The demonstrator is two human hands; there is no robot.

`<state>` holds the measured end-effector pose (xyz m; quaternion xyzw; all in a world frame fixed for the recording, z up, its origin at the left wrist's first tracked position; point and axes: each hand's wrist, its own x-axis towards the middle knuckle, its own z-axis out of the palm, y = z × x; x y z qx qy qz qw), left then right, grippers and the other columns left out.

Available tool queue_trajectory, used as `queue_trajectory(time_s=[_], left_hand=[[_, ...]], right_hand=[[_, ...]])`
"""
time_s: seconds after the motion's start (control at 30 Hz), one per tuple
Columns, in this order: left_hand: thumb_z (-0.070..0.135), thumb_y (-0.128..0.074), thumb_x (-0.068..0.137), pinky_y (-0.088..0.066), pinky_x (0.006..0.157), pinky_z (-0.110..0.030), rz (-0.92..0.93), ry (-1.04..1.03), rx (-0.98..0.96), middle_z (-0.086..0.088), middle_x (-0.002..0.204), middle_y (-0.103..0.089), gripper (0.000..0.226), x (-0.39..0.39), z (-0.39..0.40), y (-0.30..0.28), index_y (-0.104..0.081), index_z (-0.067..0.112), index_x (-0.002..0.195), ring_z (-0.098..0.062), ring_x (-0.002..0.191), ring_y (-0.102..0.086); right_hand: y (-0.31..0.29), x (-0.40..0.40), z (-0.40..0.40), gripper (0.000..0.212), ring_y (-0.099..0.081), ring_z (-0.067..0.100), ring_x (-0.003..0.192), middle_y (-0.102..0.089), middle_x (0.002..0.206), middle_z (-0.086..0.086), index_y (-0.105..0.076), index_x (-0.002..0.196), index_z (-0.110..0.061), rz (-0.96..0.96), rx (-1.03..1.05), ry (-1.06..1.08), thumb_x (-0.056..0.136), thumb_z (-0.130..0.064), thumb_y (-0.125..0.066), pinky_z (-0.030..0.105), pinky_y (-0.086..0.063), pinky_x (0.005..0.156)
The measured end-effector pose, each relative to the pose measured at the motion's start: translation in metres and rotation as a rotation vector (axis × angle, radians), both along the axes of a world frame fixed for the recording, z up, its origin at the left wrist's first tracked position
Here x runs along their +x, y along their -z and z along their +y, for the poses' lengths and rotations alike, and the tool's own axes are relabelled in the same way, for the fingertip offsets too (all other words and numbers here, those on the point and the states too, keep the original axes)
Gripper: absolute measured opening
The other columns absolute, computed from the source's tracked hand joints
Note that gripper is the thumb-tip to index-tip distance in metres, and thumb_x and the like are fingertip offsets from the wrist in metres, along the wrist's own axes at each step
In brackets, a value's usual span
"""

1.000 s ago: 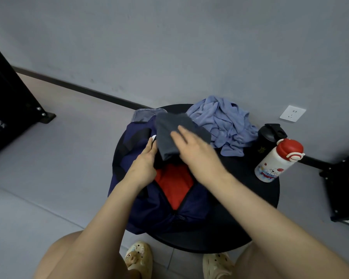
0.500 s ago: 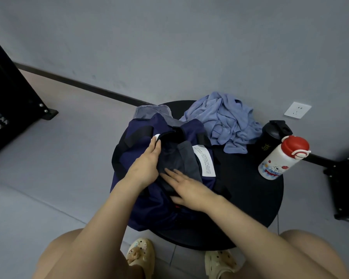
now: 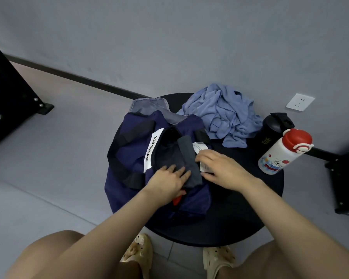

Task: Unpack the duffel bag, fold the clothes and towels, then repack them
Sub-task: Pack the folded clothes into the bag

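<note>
Both hands flat, fingers straight: left hand [image 3: 170,181] presses one folded dark-grey soft cloth [image 3: 186,158] into the open navy nylon duffel bag [image 3: 129,156] on the round black table [image 3: 250,208]; right hand [image 3: 220,168] rests on its white label. One crumpled light-blue towel [image 3: 222,115], two bottles behind.

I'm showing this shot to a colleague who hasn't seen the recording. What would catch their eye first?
Probably the two hands at the centre: the left hand lies flat on a dark grey garment in the open navy duffel bag, while the right hand rests at the bag's white tag. Next, the crumpled blue cloth behind the bag, and the red-capped white bottle on the right of the round black table.
</note>
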<state>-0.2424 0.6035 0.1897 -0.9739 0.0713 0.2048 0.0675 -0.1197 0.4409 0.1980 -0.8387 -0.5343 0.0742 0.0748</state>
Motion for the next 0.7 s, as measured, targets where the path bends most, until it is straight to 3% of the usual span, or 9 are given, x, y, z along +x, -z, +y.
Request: queue_trajectory(time_s=[0.13, 0.2, 0.33, 0.43, 0.5, 0.57, 0.7], left_hand=[[0.024, -0.031, 0.102, -0.02, 0.114, -0.047, 0.012, -0.091, 0.016, -0.005, 0.16, 0.003, 0.062, 0.002, 0.002, 0.008, 0.007, 0.019, 0.151, -0.035, 0.145, -0.007], [0.023, -0.032, 0.103, -0.022, 0.112, -0.049, 0.012, -0.105, 0.027, -0.007, 0.16, 0.006, 0.063, 0.003, 0.001, 0.012, 0.009, 0.019, 0.151, -0.037, 0.145, -0.005], [0.017, -0.03, 0.103, -0.024, 0.111, -0.05, -0.004, -0.101, 0.035, -0.009, 0.159, 0.011, 0.064, 0.003, 0.0, 0.022, 0.013, 0.02, 0.15, -0.039, 0.145, -0.002], [0.008, -0.028, 0.102, -0.027, 0.113, -0.046, -0.043, -0.095, -0.003, -0.009, 0.159, 0.011, 0.065, 0.002, 0.007, 0.025, 0.014, 0.02, 0.15, -0.037, 0.145, -0.004], [0.005, -0.028, 0.101, -0.03, 0.112, -0.041, -0.085, -0.131, -0.063, -0.007, 0.159, 0.009, 0.066, 0.001, 0.011, 0.023, 0.013, 0.023, 0.15, -0.033, 0.146, -0.007], [0.005, -0.031, 0.1, -0.035, 0.11, -0.036, -0.14, -0.159, -0.109, -0.005, 0.16, 0.006, 0.069, 0.001, 0.014, 0.021, 0.012, 0.027, 0.15, -0.029, 0.146, -0.011], [0.009, -0.037, 0.1, -0.037, 0.108, -0.032, -0.176, -0.209, -0.169, -0.006, 0.16, -0.001, 0.069, 0.001, 0.019, 0.022, 0.004, 0.033, 0.151, -0.023, 0.145, -0.015]], right_hand=[[0.007, -0.002, 0.003, 0.019, -0.055, 0.014, 0.099, -0.058, 0.099, -0.005, -0.067, 0.095, -0.016, -0.01, 0.122, -0.018, 0.088, -0.034, -0.064, 0.033, -0.052, 0.071], [0.006, -0.001, 0.005, 0.019, -0.058, 0.014, 0.09, -0.061, 0.089, -0.006, -0.071, 0.087, -0.018, -0.015, 0.136, -0.059, 0.088, -0.035, -0.064, 0.031, -0.051, 0.066], [0.018, 0.001, 0.001, 0.017, -0.061, 0.015, 0.1, -0.065, 0.098, -0.007, -0.074, 0.095, -0.021, -0.115, 0.123, -0.251, 0.079, -0.025, -0.076, 0.033, -0.054, 0.085], [0.028, 0.002, -0.003, 0.04, -0.054, 0.021, 0.122, -0.066, 0.113, -0.004, -0.071, 0.107, -0.019, -0.205, 0.093, -0.314, 0.07, -0.027, -0.082, 0.038, -0.036, 0.105], [0.03, 0.003, -0.004, 0.054, -0.054, 0.025, 0.124, -0.065, 0.118, 0.0, -0.068, 0.113, -0.016, -0.237, 0.073, -0.287, 0.064, -0.032, -0.085, 0.041, -0.033, 0.106], [0.028, 0.008, -0.004, 0.054, -0.059, 0.028, 0.115, -0.067, 0.108, 0.001, -0.069, 0.107, -0.015, -0.269, 0.075, -0.241, 0.06, -0.036, -0.086, 0.042, -0.038, 0.104], [0.019, 0.018, -0.008, 0.02, -0.049, 0.021, 0.101, -0.057, 0.083, -0.004, -0.071, 0.076, -0.022, -0.242, 0.152, -0.233, 0.064, -0.031, -0.084, 0.037, -0.045, 0.09]])
